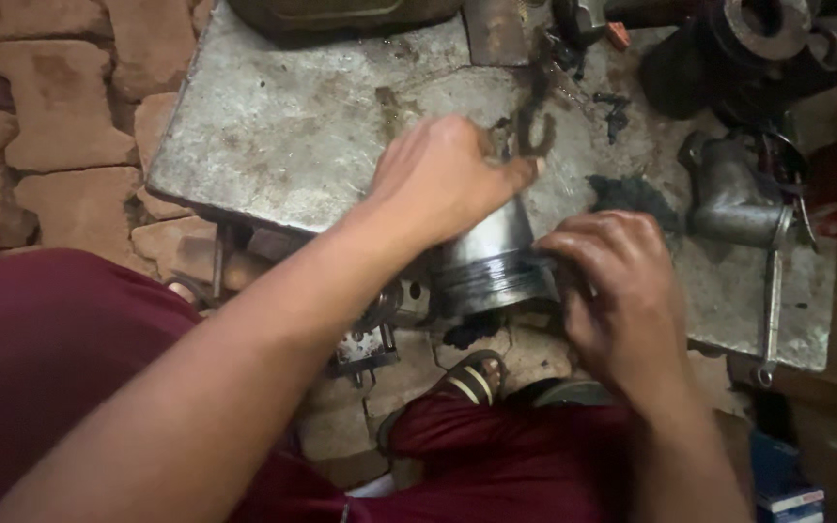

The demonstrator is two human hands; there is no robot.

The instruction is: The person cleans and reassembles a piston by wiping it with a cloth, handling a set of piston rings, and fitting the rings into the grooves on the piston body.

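Note:
A grey metal piston (pixel 492 260) with ring grooves rests at the near edge of a worn metal plate (pixel 283 136). My left hand (pixel 443 179) lies over its upper end, fingers curled on it, thumb pointing right. My right hand (pixel 612 281) grips its lower grooved end from the right, fingertips on the rings. A dark curved part (pixel 533 131) shows just beyond my left thumb; whether it joins the piston I cannot tell.
A grey pipe elbow casting (pixel 728 194) and a spanner (pixel 770 310) lie at the right of the plate. Dark engine parts (pixel 748 48) stand at the back right, black grime (pixel 632 192) beside the piston. Brick paving (pixel 50 116) lies left. My sandalled foot (pixel 472 378) is below.

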